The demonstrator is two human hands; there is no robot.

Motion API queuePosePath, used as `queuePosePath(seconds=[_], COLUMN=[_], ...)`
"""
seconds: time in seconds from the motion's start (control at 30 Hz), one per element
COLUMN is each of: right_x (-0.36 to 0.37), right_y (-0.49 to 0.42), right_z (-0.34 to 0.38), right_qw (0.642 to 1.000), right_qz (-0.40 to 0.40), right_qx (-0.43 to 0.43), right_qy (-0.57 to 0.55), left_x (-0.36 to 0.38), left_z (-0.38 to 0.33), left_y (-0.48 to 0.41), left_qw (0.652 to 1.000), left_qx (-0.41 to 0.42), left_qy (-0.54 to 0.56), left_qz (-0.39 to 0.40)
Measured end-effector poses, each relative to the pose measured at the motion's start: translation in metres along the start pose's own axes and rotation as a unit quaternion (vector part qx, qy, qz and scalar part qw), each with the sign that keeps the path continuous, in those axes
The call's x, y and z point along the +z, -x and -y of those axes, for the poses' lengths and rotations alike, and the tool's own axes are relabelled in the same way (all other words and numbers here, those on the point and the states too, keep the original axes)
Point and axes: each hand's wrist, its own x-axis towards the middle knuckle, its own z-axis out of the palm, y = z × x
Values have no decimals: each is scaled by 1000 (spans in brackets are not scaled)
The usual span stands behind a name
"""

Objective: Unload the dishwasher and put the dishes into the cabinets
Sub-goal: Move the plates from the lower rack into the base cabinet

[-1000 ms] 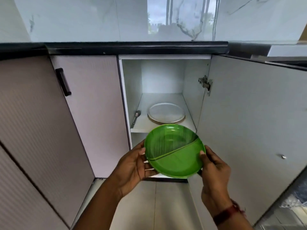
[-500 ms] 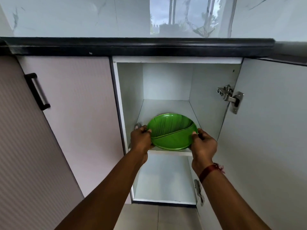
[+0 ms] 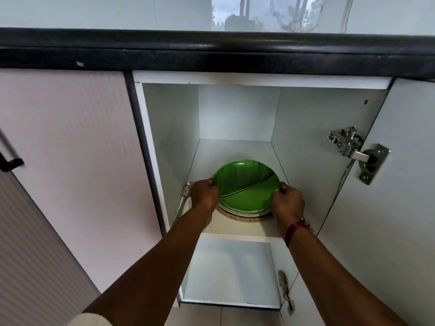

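The left hand (image 3: 203, 194) and right hand (image 3: 288, 201) curl round opposite rims of the green plate (image 3: 244, 184). It lies level over a stack of plates (image 3: 242, 216) on the upper shelf (image 3: 235, 149) of the open cabinet (image 3: 169, 137). A spoon (image 3: 186, 196) lies just left.

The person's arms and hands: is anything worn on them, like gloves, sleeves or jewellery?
No gloves: the left hand and right hand are bare, as are both forearms. A red thread band with frayed ends circles the right wrist. A pale cream sleeve edge shows high on the left arm.
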Motion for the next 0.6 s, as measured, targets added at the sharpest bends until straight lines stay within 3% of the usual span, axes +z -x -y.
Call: queuePosePath(seconds=[0.2,0.47,0.6], right_x=[10,11,-4], right_y=[-15,-15,17], right_z=[-6,-10,-13], right_qw=[998,993,983], right_qz=[-1,1,-50], right_qx=[-15,-59,-151], right_qy=[64,105,96], left_x=[6,4,-3], left_z=[15,17,6], left_y=[-20,-16,39], left_qw=[997,999,964], left_qx=[18,21,139], left_qy=[-66,-43,-200], left_qz=[-21,-18,-108])
